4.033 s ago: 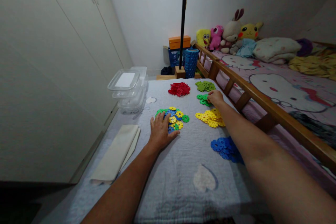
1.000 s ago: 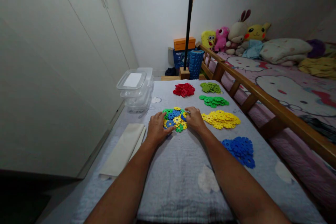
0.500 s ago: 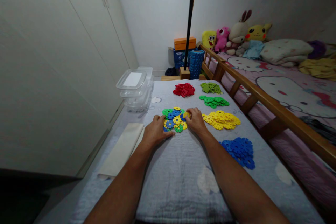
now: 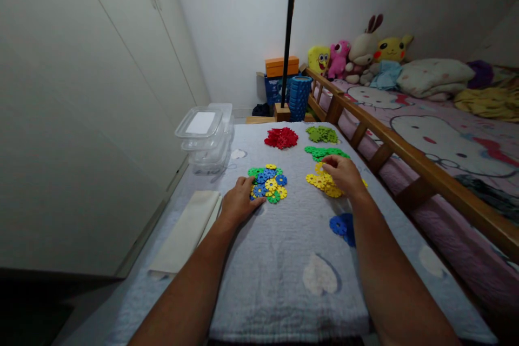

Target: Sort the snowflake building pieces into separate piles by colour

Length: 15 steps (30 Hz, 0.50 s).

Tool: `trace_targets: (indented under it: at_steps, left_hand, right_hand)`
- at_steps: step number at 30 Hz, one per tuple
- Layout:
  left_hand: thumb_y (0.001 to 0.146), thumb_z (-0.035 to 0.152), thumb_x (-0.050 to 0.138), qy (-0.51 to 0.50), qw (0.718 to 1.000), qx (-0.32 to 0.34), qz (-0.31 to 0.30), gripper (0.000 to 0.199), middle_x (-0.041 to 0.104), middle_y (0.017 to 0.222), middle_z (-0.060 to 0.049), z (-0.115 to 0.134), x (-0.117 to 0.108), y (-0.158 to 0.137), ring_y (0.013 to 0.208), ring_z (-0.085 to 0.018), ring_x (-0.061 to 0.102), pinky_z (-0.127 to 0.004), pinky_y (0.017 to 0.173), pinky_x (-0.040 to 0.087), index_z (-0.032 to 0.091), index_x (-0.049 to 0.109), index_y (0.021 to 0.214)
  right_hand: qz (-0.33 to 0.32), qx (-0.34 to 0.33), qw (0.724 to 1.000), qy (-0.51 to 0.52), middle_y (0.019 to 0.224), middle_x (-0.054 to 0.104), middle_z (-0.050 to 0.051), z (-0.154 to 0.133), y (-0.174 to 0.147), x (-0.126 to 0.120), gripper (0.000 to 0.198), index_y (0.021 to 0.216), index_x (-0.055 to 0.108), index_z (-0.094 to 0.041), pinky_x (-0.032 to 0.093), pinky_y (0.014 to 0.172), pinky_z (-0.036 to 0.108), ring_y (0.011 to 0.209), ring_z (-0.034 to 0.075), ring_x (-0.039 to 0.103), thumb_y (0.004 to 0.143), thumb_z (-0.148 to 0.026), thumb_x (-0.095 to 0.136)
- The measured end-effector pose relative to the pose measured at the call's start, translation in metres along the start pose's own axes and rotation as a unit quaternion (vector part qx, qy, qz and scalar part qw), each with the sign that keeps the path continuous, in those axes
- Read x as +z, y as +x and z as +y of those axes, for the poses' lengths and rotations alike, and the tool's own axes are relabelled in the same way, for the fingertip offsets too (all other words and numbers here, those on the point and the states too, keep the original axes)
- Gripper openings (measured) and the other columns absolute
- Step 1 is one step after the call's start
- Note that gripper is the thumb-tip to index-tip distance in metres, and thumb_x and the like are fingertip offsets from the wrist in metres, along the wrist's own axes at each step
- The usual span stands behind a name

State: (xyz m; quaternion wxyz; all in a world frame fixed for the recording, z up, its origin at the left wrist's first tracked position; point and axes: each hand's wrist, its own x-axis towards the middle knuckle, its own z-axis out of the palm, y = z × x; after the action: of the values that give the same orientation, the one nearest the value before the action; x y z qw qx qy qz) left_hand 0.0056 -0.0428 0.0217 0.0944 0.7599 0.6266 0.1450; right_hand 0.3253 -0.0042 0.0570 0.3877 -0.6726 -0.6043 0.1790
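A mixed pile of flower-shaped plastic discs (image 4: 271,184) in yellow, blue and green lies mid-table. My left hand (image 4: 240,200) rests at the pile's left edge, thumb and fingers apart. Over the yellow pile (image 4: 326,186), my right hand (image 4: 343,173) pinches a yellow flower disc (image 4: 319,167) between thumb and fingers. My right hand and wrist hide part of the yellow pile. Just behind it sits a green pile (image 4: 324,152). Nearer to me, my right forearm covers part of the blue pile (image 4: 343,226).
Red discs (image 4: 281,138) and light green discs (image 4: 322,134) lie at the table's far end. Stacked clear plastic containers (image 4: 200,138) stand at the back left, with a folded cream cloth (image 4: 186,232) nearer. A wooden bed rail (image 4: 389,135) runs along the right side.
My right hand has moved right from the mixed pile to above the yellow pile, with a yellow disc in its fingers. My left hand has stayed beside the mixed pile.
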Motion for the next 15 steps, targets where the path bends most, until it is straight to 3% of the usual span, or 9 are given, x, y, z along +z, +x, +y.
trace_targets:
  at_steps: [5, 11, 15]
  left_hand:
    - [0.082, 0.048, 0.069, -0.023, 0.999, 0.003, 0.023, 0.060, 0.057, 0.132, -0.009, -0.001, 0.002, 0.001, 0.111, -0.027, 0.065, -0.035, 0.087, 0.053, 0.023, 0.051, 0.133]
    - [0.080, 0.051, 0.071, -0.023, 0.999, 0.006, 0.038, 0.061, 0.056, 0.132, -0.010, -0.004, 0.002, 0.001, 0.115, -0.027, 0.062, -0.035, 0.088, 0.053, 0.023, 0.052, 0.131]
    - [0.078, 0.059, 0.069, 0.016, 0.999, -0.028, 0.017, 0.066, 0.055, 0.130, -0.010, -0.001, -0.004, 0.000, 0.108, -0.027, 0.064, -0.034, 0.083, 0.052, 0.023, 0.053, 0.130]
  right_hand:
    - [-0.008, 0.027, 0.997, -0.065, 0.076, 0.069, 0.002, 0.024, -0.013, -0.024, 0.012, 0.081, 0.069, -0.018, 0.041, 0.065, 0.027, 0.070, 0.017, 0.060, 0.073, -0.021, 0.061]
    - [-0.035, 0.031, 0.993, -0.105, 0.076, 0.069, 0.002, 0.031, -0.020, -0.018, 0.011, 0.078, 0.068, -0.019, 0.041, 0.066, 0.026, 0.071, 0.016, 0.061, 0.073, -0.017, 0.059]
    - [-0.045, 0.003, 0.986, -0.162, 0.081, 0.070, 0.004, 0.033, -0.019, -0.013, 0.014, 0.078, 0.070, -0.018, 0.041, 0.070, 0.026, 0.077, 0.017, 0.061, 0.074, -0.015, 0.057]
